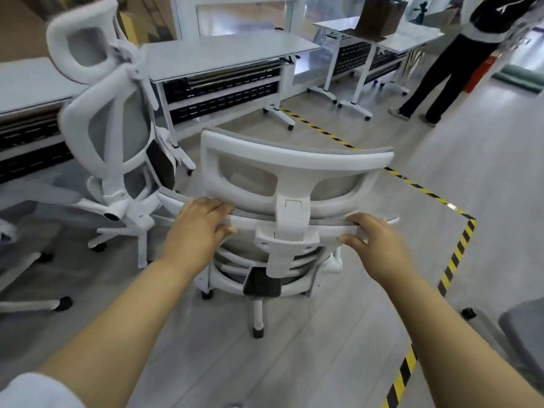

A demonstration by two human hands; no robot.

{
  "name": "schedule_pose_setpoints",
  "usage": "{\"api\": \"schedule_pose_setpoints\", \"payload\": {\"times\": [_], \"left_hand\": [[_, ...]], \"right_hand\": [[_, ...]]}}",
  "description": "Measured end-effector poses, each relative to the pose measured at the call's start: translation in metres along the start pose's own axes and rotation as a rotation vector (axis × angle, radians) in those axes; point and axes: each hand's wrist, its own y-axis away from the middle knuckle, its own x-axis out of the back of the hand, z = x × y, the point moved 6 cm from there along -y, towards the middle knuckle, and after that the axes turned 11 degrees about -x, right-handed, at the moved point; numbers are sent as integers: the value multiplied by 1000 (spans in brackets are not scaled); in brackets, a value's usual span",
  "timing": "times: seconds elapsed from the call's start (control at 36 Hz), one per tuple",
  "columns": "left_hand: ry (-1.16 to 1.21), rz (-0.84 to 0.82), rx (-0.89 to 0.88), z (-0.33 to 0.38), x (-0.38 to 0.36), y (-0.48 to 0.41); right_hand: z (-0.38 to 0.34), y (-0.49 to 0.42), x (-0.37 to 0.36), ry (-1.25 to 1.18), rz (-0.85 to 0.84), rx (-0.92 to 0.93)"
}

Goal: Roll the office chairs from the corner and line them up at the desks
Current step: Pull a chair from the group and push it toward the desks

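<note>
White plastic, grey mesh: the chair [294, 269] is seen from behind, its back toward the wearer and its castors on the floor [485, 172].

Left hand [200, 222] and right hand [371, 240] both grip the top rim of the backrest, one on each side of the headrest [294, 172] bracket. Fingers curl over the rim, thumbs tuck under; neither hand is free. The even grip probably serves steering, since pushing on both sides of the centre post stops the swivel base veering.

The chair stands in the open aisle, short of the desk [223, 54] ahead and slightly left, and is not yet tucked in. A second chair [117, 136] sits just to its left, by the gap between that desk and the left desk [29, 81]. It is turned at an angle, so it looks parked rather than lined up. I cannot tell whether the two bases touch.

Yellow-black tape [456, 254] runs along the floor to the right, marking the edge of the desk zone. A person [459, 60] stands by the far desk [412, 39], well clear. Part of a third chair [524, 325] shows at the lower right edge.

Judgement: mid-roll. The next move calls for squaring the chair to the desk front and easing it in. Main risk is castors catching the second chair's legs or the desk foot [279, 113].
</note>
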Motion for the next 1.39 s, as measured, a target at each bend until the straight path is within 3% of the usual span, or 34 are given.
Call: {"api": "schedule_pose_setpoints", "payload": {"times": [0.47, 0.81, 1.22, 1.39], "left_hand": [[-56, 53, 135, -120, -50, -194], [-143, 46, 297, -197, -83, -321], [-165, 183, 252, -312, -102, -443], [-134, 154, 290, -368, -106, -486]], "right_hand": [[-46, -266, -30, -24, -32, 129], [-92, -443, -46, 116, -94, 238], [-157, -622, -82, 100, -132, 257], [-192, -679, -98, 83, -140, 238]]}}
